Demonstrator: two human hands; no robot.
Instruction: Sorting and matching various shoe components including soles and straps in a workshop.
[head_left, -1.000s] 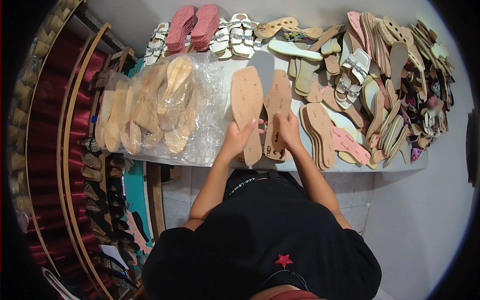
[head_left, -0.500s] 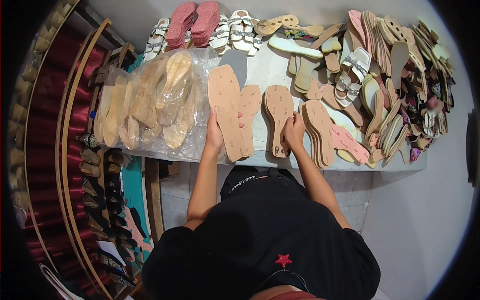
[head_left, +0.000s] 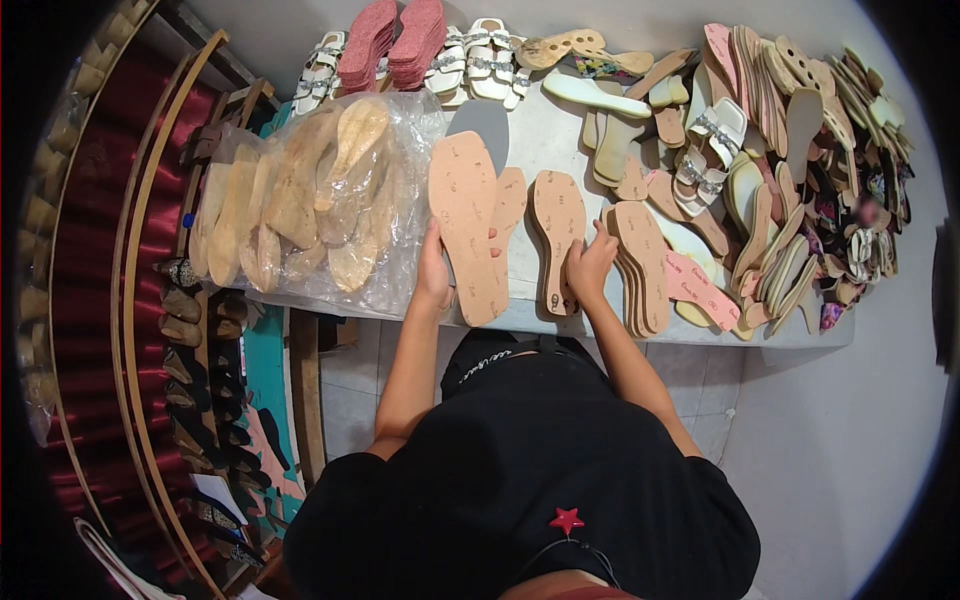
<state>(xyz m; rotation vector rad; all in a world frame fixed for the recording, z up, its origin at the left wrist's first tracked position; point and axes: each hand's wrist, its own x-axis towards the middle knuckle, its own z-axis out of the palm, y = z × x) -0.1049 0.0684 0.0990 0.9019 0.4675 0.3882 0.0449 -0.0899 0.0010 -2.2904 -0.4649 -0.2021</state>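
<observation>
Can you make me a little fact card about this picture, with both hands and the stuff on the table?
Left hand: holds a tan sole
Right hand: by the right edge of a small stack of tan soles; gripping or not, I can't tell
Table's left: clear plastic bag with pale foot-shaped pieces inside
Table's back: two reddish-pink piles, white sandals
Shirt: black
Star: red, in front of the shirt

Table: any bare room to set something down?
The table is bare between the rear white sandals and the middle insole stack, left of the greenish sole. Narrower strip: between the held insoles and that stack. Crowded: right, heaped soles; left, a plastic bag.
</observation>
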